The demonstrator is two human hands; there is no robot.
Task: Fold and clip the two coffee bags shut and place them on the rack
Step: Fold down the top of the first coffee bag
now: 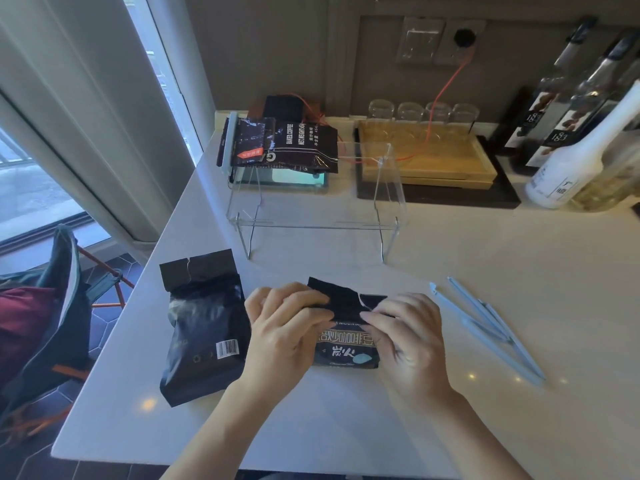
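A black coffee bag [346, 344] with printed lettering lies on the white counter [450, 427] in front of me. My left hand [284, 327] and my right hand [405, 334] each grip one side of its torn top flap, which is bent over. A second black coffee bag [204, 327] lies flat to the left, its top open and torn. Two light blue sealing clips [491, 327] lie open to the right. The clear acrylic rack [318, 202] stands behind, with a clipped dark coffee bag [280, 143] on its left part.
A wooden tray [433, 161] with upturned glasses sits behind the rack. Bottles [571, 140] stand at the back right. An orange cable runs from a wall socket [464, 39]. The counter's left edge drops to a chair with clothes [45, 323].
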